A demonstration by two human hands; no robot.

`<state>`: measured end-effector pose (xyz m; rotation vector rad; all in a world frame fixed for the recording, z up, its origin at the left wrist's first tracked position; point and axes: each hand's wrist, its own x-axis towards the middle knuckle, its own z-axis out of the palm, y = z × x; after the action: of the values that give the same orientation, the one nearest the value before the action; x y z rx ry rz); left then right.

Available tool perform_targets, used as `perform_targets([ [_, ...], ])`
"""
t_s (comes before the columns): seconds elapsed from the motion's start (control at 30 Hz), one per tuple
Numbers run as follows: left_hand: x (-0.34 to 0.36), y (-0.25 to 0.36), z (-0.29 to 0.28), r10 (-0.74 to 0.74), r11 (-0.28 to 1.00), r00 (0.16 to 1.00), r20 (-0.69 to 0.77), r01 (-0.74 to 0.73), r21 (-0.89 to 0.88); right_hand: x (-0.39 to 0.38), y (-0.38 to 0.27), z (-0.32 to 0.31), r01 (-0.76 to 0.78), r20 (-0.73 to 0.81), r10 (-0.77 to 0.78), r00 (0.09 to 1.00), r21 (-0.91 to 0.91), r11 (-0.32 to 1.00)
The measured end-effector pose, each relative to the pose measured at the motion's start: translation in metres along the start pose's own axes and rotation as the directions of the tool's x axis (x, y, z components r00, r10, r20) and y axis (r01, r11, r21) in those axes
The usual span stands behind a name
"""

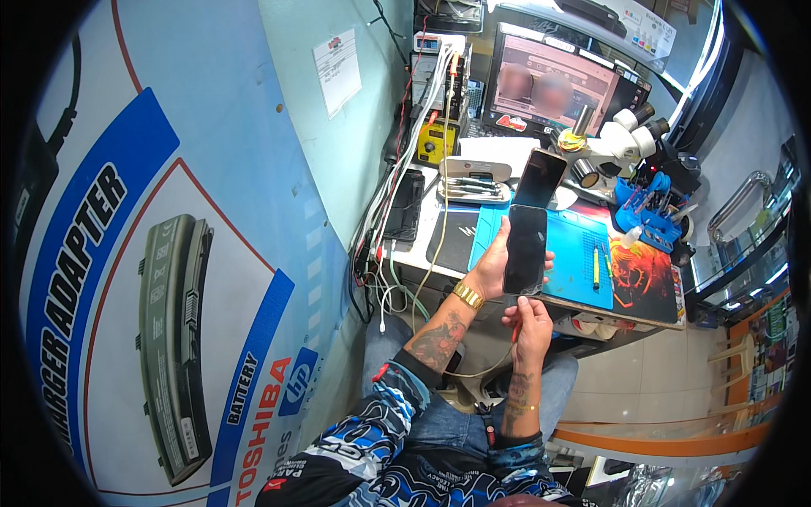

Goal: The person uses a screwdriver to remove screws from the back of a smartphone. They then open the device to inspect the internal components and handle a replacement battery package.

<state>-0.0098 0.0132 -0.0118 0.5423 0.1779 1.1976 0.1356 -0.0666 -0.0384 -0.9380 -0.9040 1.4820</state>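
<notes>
My left hand [488,270], with a gold watch on its wrist, grips a dark-screened smartphone [525,241] upright above the desk's front edge. Its fingertips curl round the phone's right side. At the phone's lower end, my right hand [530,321] pinches a cable [478,374], which shows red near the fingers and loops down over my lap. The plug's tip is hidden, so I cannot tell whether it sits in the port. Just beyond, a second phone [541,179] with a dark screen stands tilted over the blue work mat [574,253].
Two slim tools [596,269] lie on the mat. Behind are an open case of tools [473,182], a microscope [621,131] and a monitor [549,84]. A blue tool holder [650,211] stands right. White cables [405,169] hang at the left beside a yellow device [437,142].
</notes>
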Motion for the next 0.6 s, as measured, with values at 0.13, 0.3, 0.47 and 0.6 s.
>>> perform_targets([
  [0.13, -0.0008, -0.0006, 0.0061, 0.0, 1.0, 1.0, -0.029, 0.001, 0.023, -0.0055, -0.0014, -0.0012, -0.026, -0.02, 0.026, 0.999, 0.013, 1.0],
  [0.3, -0.0012, 0.0001, 0.005, 0.001, 1.0, 1.0, -0.022, -0.001, 0.021, -0.0093, -0.0005, -0.0031, -0.03, -0.014, 0.031, 0.999, 0.016, 0.999],
  [0.47, -0.0016, 0.0012, 0.0079, -0.004, 1.0, 0.999, -0.036, 0.005, 0.025, -0.0084, 0.001, -0.0059, -0.022, 0.005, 0.022, 1.0, -0.007, 1.0],
  [0.6, -0.0016, 0.0018, 0.0071, -0.008, 1.0, 0.999, -0.046, 0.009, 0.026, -0.0074, 0.0006, -0.0048, -0.024, 0.023, 0.024, 0.999, 0.009, 1.0],
])
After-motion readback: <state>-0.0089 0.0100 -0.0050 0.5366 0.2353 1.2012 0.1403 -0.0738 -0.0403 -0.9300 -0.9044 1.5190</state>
